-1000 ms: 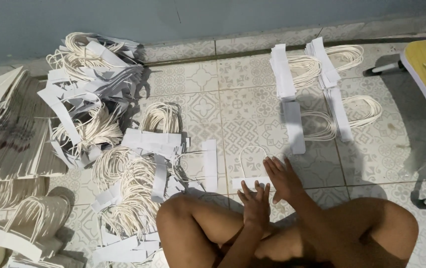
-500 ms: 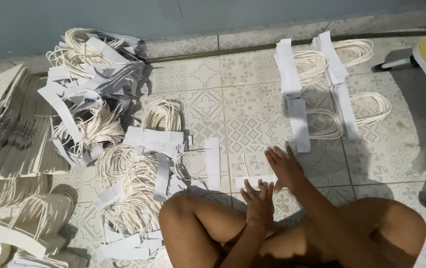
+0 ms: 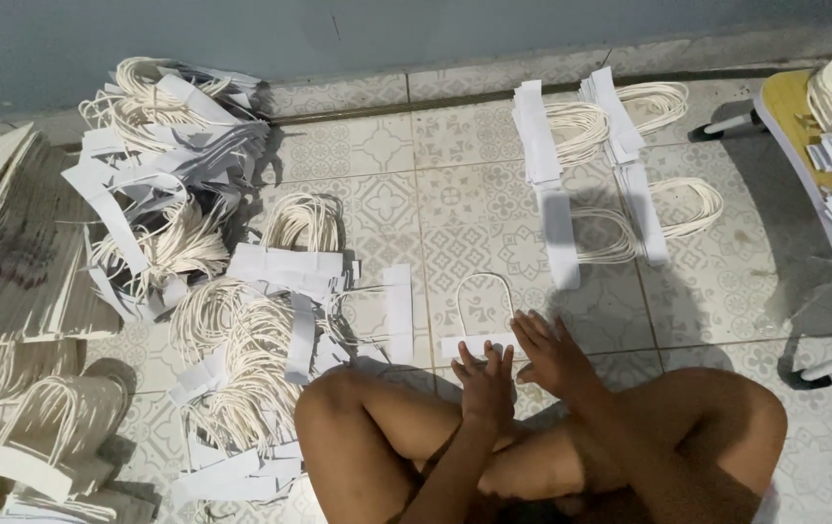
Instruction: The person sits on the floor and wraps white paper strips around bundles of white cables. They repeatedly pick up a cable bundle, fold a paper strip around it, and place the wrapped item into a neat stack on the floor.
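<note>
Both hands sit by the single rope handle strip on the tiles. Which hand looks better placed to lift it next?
Probably the right hand: its fingers lie at the near end of the white paper strip of the rope handle. The left hand rests lower, over the knee, fingertips just short of the strip.

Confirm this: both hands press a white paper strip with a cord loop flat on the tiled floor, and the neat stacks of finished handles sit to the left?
Not quite. In the head view the left hand and right hand do press the paper strip on the floor, but the neat stacks sit to the right.
</note>
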